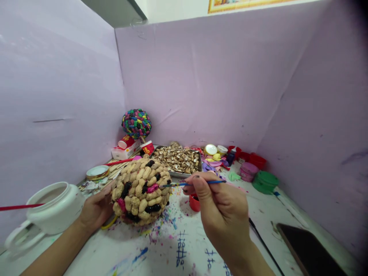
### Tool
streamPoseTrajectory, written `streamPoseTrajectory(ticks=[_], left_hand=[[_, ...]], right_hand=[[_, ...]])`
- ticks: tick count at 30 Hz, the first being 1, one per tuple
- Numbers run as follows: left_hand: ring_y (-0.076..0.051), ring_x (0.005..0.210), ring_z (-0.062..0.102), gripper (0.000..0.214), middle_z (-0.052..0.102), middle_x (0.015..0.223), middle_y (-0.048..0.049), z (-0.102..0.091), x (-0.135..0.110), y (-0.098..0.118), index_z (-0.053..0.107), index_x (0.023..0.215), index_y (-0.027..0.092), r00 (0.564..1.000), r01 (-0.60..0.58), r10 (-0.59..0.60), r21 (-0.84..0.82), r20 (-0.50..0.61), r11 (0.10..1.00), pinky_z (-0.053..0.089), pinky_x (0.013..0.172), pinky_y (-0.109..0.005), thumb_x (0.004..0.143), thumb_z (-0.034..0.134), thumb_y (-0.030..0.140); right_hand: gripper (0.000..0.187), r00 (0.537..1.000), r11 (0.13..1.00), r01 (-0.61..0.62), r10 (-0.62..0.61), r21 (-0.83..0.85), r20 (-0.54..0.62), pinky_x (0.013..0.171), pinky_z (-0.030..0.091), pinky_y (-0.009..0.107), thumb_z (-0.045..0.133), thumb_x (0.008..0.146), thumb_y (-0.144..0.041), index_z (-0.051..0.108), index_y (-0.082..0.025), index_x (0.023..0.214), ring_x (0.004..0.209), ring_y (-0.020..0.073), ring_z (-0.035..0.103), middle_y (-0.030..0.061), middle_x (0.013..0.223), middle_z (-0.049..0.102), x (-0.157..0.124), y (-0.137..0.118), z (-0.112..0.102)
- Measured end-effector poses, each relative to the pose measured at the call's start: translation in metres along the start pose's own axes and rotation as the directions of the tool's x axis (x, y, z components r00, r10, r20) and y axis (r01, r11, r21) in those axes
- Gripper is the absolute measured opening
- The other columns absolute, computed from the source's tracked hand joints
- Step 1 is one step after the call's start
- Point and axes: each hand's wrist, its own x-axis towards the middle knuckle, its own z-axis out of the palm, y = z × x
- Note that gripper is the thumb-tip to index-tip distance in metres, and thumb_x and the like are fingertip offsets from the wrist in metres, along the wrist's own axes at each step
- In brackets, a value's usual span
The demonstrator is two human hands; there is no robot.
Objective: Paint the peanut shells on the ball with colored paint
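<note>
A ball covered in peanut shells (140,195) is held by my left hand (96,207), whose fingers reach round its left side and are partly hidden behind it. Most shells are bare tan; several are painted black and a couple bright pink. My right hand (221,211) pinches a thin blue paintbrush (204,183) between thumb and fingers. The brush tip meets or nearly meets a pink shell on the ball's right front. Just behind my right hand is a small red cup (194,203), partly covered by the fingers.
Left stands a white teapot-like pot (57,207) with a red stick. Behind are a tray of shells (179,159), a multicoloured ball (137,123) and a red paper cup (147,147). Paint tubs, including a green one (265,181), a dark brush (264,245) and a phone (309,249) lie right.
</note>
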Motion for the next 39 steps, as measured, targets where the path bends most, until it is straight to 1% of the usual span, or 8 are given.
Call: streamPoseTrajectory(ticks=[5, 13, 19, 25, 30, 34, 36, 39], left_hand=[[-0.026, 0.107, 0.070, 0.057, 0.081, 0.098, -0.0025, -0.001, 0.000, 0.000, 0.063, 0.127, 0.021, 1.000, -0.007, 0.006, 0.044, 0.027, 0.999, 0.052, 0.098, -0.038, 0.073, 0.050, 0.010], [-0.029, 0.109, 0.069, 0.055, 0.080, 0.102, -0.0033, -0.019, 0.011, 0.002, 0.067, 0.123, 0.022, 0.978, 0.002, -0.014, 0.061, 0.207, 0.998, 0.051, 0.099, -0.041, 0.071, 0.057, 0.010], [-0.029, 0.110, 0.068, 0.058, 0.079, 0.106, -0.0034, -0.016, 0.008, 0.002, 0.064, 0.126, 0.021, 0.984, -0.006, -0.008, 0.082, 0.177, 0.997, 0.052, 0.098, -0.040, 0.070, 0.058, 0.010], [-0.030, 0.112, 0.067, 0.054, 0.078, 0.110, -0.0047, -0.015, 0.008, 0.001, 0.068, 0.119, 0.020, 0.997, -0.030, 0.021, 0.126, 0.079, 0.992, 0.053, 0.096, -0.039, 0.066, 0.060, 0.012], [-0.029, 0.113, 0.067, 0.047, 0.079, 0.107, -0.0029, -0.021, 0.011, 0.001, 0.072, 0.113, 0.023, 0.979, -0.025, 0.002, 0.110, 0.202, 0.994, 0.054, 0.095, -0.038, 0.069, 0.060, 0.009], [-0.029, 0.113, 0.066, 0.042, 0.079, 0.107, -0.0025, -0.021, 0.011, 0.001, 0.074, 0.108, 0.023, 0.968, -0.019, -0.003, 0.085, 0.251, 0.996, 0.052, 0.098, -0.038, 0.071, 0.058, 0.010], [-0.028, 0.112, 0.067, 0.039, 0.080, 0.100, -0.0028, -0.021, 0.011, 0.001, 0.075, 0.106, 0.023, 0.960, -0.017, -0.006, 0.079, 0.279, 0.997, 0.051, 0.099, -0.038, 0.073, 0.058, 0.011], [-0.027, 0.099, 0.072, 0.031, 0.081, 0.088, -0.0027, -0.020, 0.011, 0.000, 0.077, 0.096, 0.024, 0.959, -0.041, 0.009, 0.107, 0.283, 0.993, 0.054, 0.094, -0.035, 0.072, 0.061, 0.013]], right_hand=[[0.026, 1.000, 1.000, -0.006, 0.006, -0.028, -0.003, 0.048, 0.050, 0.020, 0.049, 0.095, -0.019, 0.066, -0.017, 0.075, 0.052, 0.0097, 0.066, 0.0007, 0.069, 0.070, 0.001, 0.001, -0.002], [0.022, 1.000, 0.998, -0.002, 0.002, 0.059, 0.004, 0.052, 0.051, 0.018, 0.051, 0.093, -0.014, 0.067, -0.016, 0.078, 0.056, 0.0090, 0.067, -0.0005, 0.065, 0.070, 0.002, -0.005, 0.002], [0.022, 1.000, 0.997, 0.001, 0.000, 0.076, -0.006, 0.053, 0.051, 0.017, 0.052, 0.091, -0.013, 0.068, -0.015, 0.077, 0.057, 0.0081, 0.067, 0.0000, 0.067, 0.071, 0.001, -0.006, 0.003], [0.020, 0.999, 0.998, 0.034, -0.033, 0.051, -0.024, 0.052, 0.052, 0.018, 0.051, 0.091, -0.012, 0.067, -0.016, 0.079, 0.056, 0.0089, 0.067, -0.0003, 0.067, 0.070, 0.001, -0.006, 0.002], [0.019, 0.999, 0.997, 0.024, -0.022, 0.067, -0.025, 0.054, 0.054, 0.019, 0.051, 0.092, -0.013, 0.067, -0.018, 0.081, 0.059, 0.0092, 0.069, -0.0008, 0.071, 0.072, 0.001, -0.006, 0.003], [0.018, 0.999, 0.999, 0.041, -0.041, 0.021, -0.007, 0.053, 0.054, 0.020, 0.051, 0.093, -0.014, 0.066, -0.019, 0.083, 0.058, 0.0103, 0.069, -0.0003, 0.071, 0.071, 0.000, -0.003, 0.001], [0.018, 0.999, 0.999, 0.041, -0.041, -0.003, -0.015, 0.053, 0.055, 0.022, 0.050, 0.094, -0.016, 0.065, -0.019, 0.083, 0.058, 0.0110, 0.069, 0.0003, 0.073, 0.072, -0.001, -0.001, 0.000], [0.018, 0.999, 1.000, 0.028, -0.028, -0.006, -0.024, 0.052, 0.055, 0.021, 0.050, 0.094, -0.017, 0.065, -0.019, 0.084, 0.057, 0.0108, 0.069, 0.0002, 0.074, 0.072, -0.001, 0.001, 0.001]])
